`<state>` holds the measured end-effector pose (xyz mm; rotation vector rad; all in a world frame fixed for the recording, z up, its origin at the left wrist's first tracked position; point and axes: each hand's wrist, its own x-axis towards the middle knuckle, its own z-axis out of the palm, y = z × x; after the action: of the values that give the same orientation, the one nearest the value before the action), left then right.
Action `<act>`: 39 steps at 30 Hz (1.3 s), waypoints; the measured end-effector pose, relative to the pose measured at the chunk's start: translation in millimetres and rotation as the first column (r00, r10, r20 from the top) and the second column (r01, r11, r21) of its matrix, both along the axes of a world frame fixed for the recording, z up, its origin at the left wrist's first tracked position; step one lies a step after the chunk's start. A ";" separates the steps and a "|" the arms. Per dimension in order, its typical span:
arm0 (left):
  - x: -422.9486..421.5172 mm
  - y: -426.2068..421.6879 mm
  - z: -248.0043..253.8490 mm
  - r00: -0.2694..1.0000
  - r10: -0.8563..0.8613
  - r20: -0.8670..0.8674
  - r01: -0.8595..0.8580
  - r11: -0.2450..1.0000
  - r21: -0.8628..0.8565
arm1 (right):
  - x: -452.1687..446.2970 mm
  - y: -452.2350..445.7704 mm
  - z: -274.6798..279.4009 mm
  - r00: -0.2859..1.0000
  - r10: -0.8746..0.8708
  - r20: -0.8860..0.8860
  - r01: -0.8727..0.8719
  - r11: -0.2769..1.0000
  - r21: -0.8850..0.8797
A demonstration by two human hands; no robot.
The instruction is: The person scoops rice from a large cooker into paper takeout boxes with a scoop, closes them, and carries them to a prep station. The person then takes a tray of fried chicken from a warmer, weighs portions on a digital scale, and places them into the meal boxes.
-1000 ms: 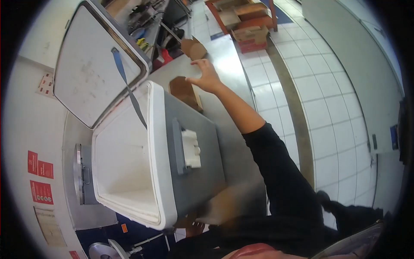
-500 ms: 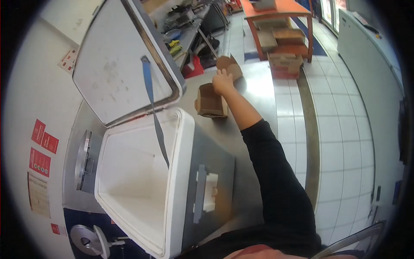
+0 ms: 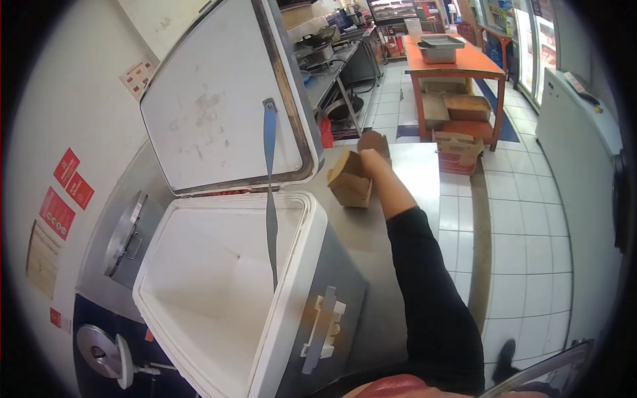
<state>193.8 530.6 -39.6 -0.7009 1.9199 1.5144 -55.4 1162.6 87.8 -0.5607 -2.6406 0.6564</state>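
A small brown cardboard box point(image 3: 345, 179) with raised flaps is tilted on the metal table point(image 3: 418, 176), beyond the cooler. My right hand point(image 3: 375, 163) is closed on the box's right side. Its fingers are mostly hidden by the cardboard. A rounded brown cardboard piece point(image 3: 373, 140) rises just behind that hand; I cannot tell whether it is the box's lid. My left hand is out of view. Nearer to me is a large grey cooler point(image 3: 325, 259) with a white interior. Its lid point(image 3: 219, 99) leans open, held by a blue-grey strap point(image 3: 270, 142).
An orange table point(image 3: 458, 63) with metal trays and cardboard boxes on its shelf stands ahead. Another carton point(image 3: 458, 152) sits on the tiled floor. A counter with pans point(image 3: 325, 46) runs along the left. A pale chest-like cabinet point(image 3: 577, 132) flanks the right side.
My view has lifted, showing more of the room. The right hand, earlier with fingers spread over the box's edge, is now down against its side. The box has turned and tipped.
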 end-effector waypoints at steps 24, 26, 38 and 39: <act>115.7 -204.8 23.4 0.907 0.418 0.054 -0.415 0.865 0.281 | 448.9 -390.9 303.5 0.468 -0.025 -0.883 0.393 0.901 0.183; 128.9 -253.7 32.7 0.877 0.474 0.077 -0.470 0.815 0.339 | 446.1 -465.3 314.3 0.504 0.105 -0.857 0.225 0.942 0.248; 27.3 -483.9 127.6 0.987 -0.138 -0.088 0.106 0.130 0.986 | 291.7 -880.7 121.7 0.471 0.863 -0.182 -0.877 0.438 -0.196; 16.4 -499.4 125.2 0.987 -0.140 -0.078 0.100 0.152 0.983 | 283.5 -903.4 111.9 0.414 0.889 -0.195 -0.898 0.364 -0.248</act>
<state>210.2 31.1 85.5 0.0957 0.4835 2.1522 228.1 259.2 199.7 0.9905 -2.6300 1.3825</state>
